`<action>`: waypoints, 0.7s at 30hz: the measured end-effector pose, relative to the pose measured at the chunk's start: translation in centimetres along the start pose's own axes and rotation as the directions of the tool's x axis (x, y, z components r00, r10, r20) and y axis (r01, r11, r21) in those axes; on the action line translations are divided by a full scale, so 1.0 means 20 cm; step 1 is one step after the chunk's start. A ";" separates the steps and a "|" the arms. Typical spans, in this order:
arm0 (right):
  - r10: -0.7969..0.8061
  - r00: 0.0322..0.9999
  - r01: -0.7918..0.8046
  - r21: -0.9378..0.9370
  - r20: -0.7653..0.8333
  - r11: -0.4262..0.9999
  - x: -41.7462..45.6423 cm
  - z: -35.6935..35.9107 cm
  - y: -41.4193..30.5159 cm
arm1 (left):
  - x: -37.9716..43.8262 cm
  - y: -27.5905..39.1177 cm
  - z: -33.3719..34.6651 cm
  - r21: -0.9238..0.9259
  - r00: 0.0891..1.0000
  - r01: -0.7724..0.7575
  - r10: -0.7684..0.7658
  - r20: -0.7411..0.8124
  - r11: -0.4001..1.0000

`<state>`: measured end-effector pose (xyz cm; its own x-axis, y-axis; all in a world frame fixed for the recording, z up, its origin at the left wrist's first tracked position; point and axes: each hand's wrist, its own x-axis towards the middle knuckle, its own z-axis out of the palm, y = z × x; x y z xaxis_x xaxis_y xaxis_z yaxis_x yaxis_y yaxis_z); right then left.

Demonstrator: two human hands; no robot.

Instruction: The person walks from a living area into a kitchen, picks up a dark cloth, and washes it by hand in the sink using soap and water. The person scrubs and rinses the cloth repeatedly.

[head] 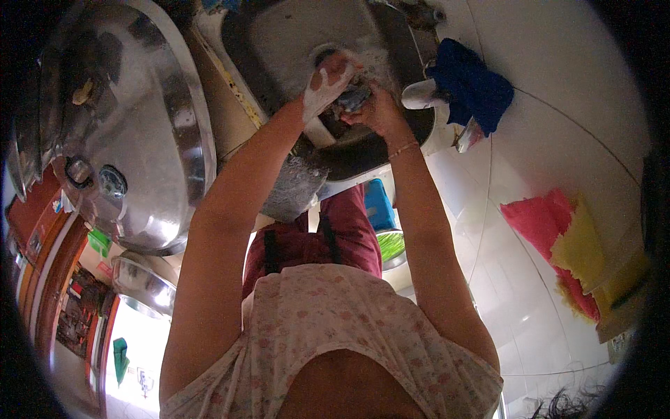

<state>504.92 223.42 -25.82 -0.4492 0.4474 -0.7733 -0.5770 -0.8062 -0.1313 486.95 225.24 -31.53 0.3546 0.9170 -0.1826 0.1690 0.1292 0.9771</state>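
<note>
Both hands are inside a dark sink [272, 36]. White suds cover the wrist and back of my left hand [331, 78], whose fingers are partly hidden beside the drain. To its right, my right hand [378, 109] grips a wet grey-blue bundle [354, 97], perhaps a cloth or scrubbing pad. The bundle lies between the two hands, and I cannot tell whether the left one also holds it. Blur and foam hide detail around the fingers. A pale bar-shaped object [319, 132] shows just below the hands, its kind unclear.
A large, shiny metal basin [152, 157] stands at the left. On the sink's right rim hangs a dark blue cloth [466, 78] near a metal spout-like piece [420, 94]. Pink cloth [539, 220] and yellow cloth [578, 246] hang against the white tiles. A rough grey slab [296, 186] borders the sink's front.
</note>
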 end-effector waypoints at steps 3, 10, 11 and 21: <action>-0.148 0.988 0.141 -0.140 -0.041 0.980 -0.01 -0.10 0.03 | -0.04 0.18 0.01 -0.381 0.939 0.320 -0.344 0.005 0.867; -0.699 0.713 0.595 -0.478 -0.055 0.646 -0.03 0.02 0.12 | -0.11 0.36 0.06 -0.713 0.771 0.550 -0.593 0.233 0.435; -0.732 0.669 0.601 -0.486 -0.128 0.634 -0.03 0.04 0.13 | -0.10 0.38 0.10 -0.728 0.824 0.451 -0.554 0.118 0.516; -0.876 0.445 0.505 -0.860 0.185 0.075 -0.05 0.21 0.32 | -0.11 0.10 0.30 -0.909 0.796 0.360 -0.576 0.184 0.208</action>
<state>498.79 219.49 -23.34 0.1792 0.9772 -0.1142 0.3168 -0.1672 -0.9337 492.14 221.27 -29.77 0.3540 0.5865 -0.7285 -0.6734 0.7004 0.2367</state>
